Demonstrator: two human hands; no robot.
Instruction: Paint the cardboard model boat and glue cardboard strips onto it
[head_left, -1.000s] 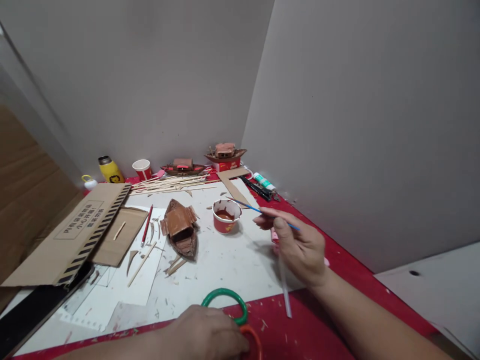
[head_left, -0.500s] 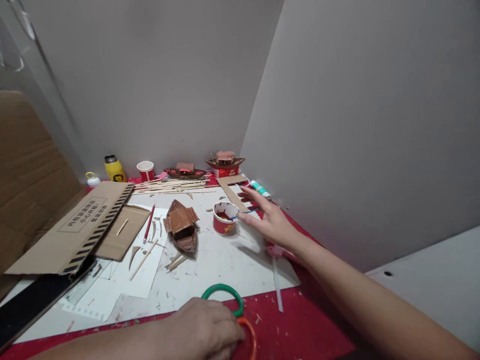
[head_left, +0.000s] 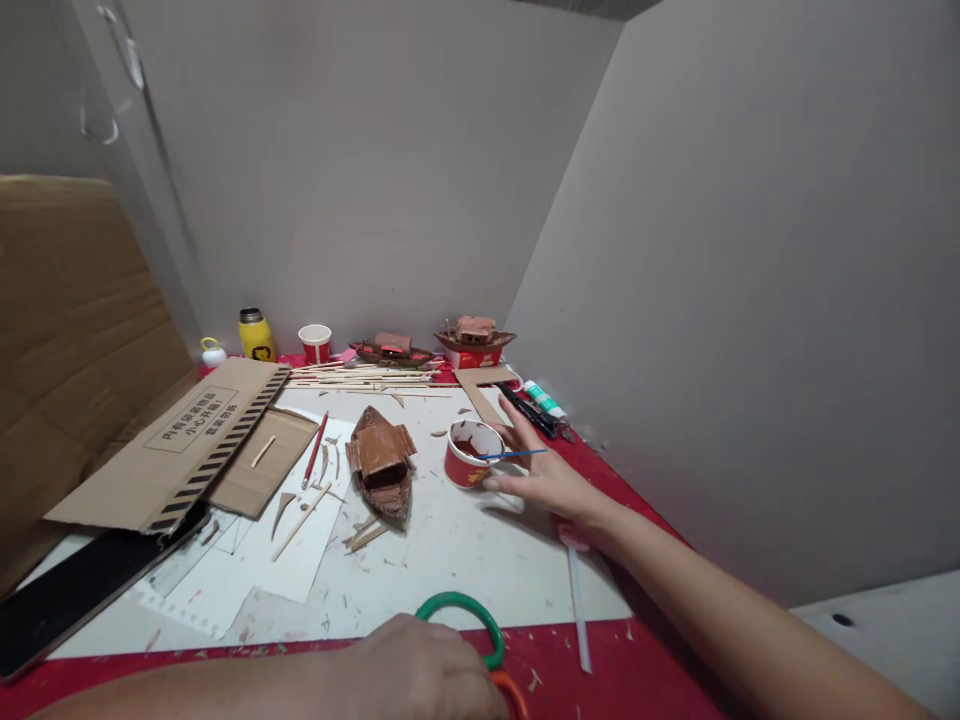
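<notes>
My right hand [head_left: 551, 480] is at the right side of a red and white paper cup [head_left: 466, 472]. Its thumb reaches the cup's front and its fingers stay spread, partly behind the rim; a firm grip is not visible. Brown paint coats the inside of the cup, and a thin blue stick [head_left: 517, 454] leans out over the rim towards that hand. Low in the view, my left hand [head_left: 431, 670] is curled beside scissors with a green and orange handle [head_left: 480, 622]; its fingertips and whatever lies under them are hidden. A brown model boat [head_left: 381, 455] with a roof sits left of the cup.
Two more model boats [head_left: 394, 347] [head_left: 474, 335] stand at the back, behind thin wooden sticks [head_left: 360, 375]. Left are a cardboard box [head_left: 180, 430], a black flat device [head_left: 82, 590] and a red pencil [head_left: 315, 450]. A glue tube [head_left: 544, 400] and clear stick [head_left: 579, 610] lie right.
My right hand has come lower and closer around the paper cup, its thumb now at the cup's front. The view has shifted a little; my left hand stays by the scissors.
</notes>
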